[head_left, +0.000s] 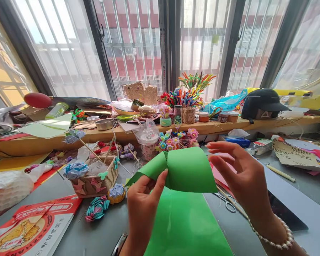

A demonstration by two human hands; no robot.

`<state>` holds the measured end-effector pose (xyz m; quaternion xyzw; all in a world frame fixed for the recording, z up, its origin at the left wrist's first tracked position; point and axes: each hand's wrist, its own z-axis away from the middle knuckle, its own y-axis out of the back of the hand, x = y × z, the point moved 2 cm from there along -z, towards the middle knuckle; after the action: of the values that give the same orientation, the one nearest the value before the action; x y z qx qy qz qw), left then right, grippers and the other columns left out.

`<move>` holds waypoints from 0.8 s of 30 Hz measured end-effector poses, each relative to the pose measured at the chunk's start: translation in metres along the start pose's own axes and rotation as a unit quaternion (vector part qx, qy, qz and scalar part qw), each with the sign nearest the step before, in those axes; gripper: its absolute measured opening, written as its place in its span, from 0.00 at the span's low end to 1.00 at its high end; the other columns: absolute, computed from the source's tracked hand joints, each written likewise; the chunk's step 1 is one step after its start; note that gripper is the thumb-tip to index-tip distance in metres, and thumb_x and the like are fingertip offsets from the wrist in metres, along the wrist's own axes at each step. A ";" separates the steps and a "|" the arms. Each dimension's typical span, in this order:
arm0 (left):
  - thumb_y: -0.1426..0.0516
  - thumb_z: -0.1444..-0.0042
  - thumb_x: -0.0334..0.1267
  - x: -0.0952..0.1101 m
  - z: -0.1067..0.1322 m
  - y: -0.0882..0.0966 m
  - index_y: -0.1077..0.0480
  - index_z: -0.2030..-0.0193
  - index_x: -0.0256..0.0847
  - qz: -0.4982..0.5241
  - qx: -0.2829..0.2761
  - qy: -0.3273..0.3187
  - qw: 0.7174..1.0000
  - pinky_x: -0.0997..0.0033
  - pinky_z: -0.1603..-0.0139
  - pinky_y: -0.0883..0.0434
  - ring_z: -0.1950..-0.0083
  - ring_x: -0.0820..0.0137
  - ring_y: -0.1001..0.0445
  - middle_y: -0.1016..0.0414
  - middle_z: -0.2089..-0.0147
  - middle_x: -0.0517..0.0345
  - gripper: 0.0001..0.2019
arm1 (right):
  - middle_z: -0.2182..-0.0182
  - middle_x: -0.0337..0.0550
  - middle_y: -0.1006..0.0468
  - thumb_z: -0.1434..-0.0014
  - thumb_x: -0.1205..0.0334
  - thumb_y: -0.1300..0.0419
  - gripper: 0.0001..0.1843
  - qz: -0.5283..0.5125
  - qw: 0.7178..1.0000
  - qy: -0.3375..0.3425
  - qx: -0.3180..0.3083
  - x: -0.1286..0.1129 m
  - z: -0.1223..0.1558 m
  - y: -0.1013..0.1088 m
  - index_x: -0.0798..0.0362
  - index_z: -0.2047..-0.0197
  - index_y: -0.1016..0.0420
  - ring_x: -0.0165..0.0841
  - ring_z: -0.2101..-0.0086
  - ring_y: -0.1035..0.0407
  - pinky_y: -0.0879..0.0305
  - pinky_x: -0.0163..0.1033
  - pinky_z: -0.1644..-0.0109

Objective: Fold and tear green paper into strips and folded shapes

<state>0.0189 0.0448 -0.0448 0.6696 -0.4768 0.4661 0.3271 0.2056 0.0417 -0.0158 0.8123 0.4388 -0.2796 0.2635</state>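
Observation:
My left hand (146, 204) pinches a curled piece of green paper (190, 170) between thumb and fingers, near a cut or fold in its upper edge. The paper bends over at both sides and is held above the table. By its right edge is my right hand (241, 177), fingers apart and curved, with nothing held in them; I cannot tell whether a fingertip touches the paper. A bead bracelet circles the right wrist. Under the held piece lies a larger green sheet (186, 224) on the grey table. Scissors (230, 205) lie to its right, partly hidden.
At left stand a decorated box (96, 181) and folded paper flowers (97, 209), beside a red and white food bag (34, 227). A lidded cup (148, 142) and small crochet flowers (173, 140) are behind. The crowded sill holds pipe cleaners (196, 87) and a black cap (264, 105).

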 end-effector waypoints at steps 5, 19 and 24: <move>0.40 0.60 0.42 -0.001 0.002 0.000 0.30 0.80 0.37 -0.028 -0.016 0.004 0.999 0.79 0.83 0.42 0.82 0.77 0.42 0.38 0.84 0.67 0.09 | 0.56 0.45 0.28 0.52 0.57 0.38 0.16 0.190 0.914 0.338 -0.119 -0.024 0.017 -0.014 0.52 0.60 0.29 0.39 0.52 0.39 0.41 0.46 0.49; 0.48 0.50 0.48 -0.004 0.002 -0.007 0.42 0.85 0.39 -0.064 -0.149 -0.013 0.987 0.77 0.79 0.44 0.79 0.76 0.46 0.46 0.83 0.66 0.19 | 0.64 0.41 0.22 0.42 0.72 0.52 0.12 0.219 0.874 0.426 -0.074 -0.026 0.036 -0.030 0.56 0.63 0.27 0.33 0.57 0.34 0.55 0.50 0.42; 0.52 0.45 0.43 0.002 -0.004 -0.003 0.28 0.72 0.36 0.003 -0.231 -0.018 0.973 0.70 0.64 0.33 0.68 0.67 0.29 0.26 0.72 0.55 0.16 | 0.66 0.34 0.22 0.46 0.69 0.44 0.08 0.234 0.902 0.355 -0.073 -0.031 0.006 -0.016 0.47 0.65 0.27 0.33 0.62 0.32 0.53 0.50 0.44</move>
<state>0.0204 0.0488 -0.0412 0.5827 -0.5796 0.3317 0.4631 0.1760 0.0277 -0.0016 0.9154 0.3201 0.1296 0.2067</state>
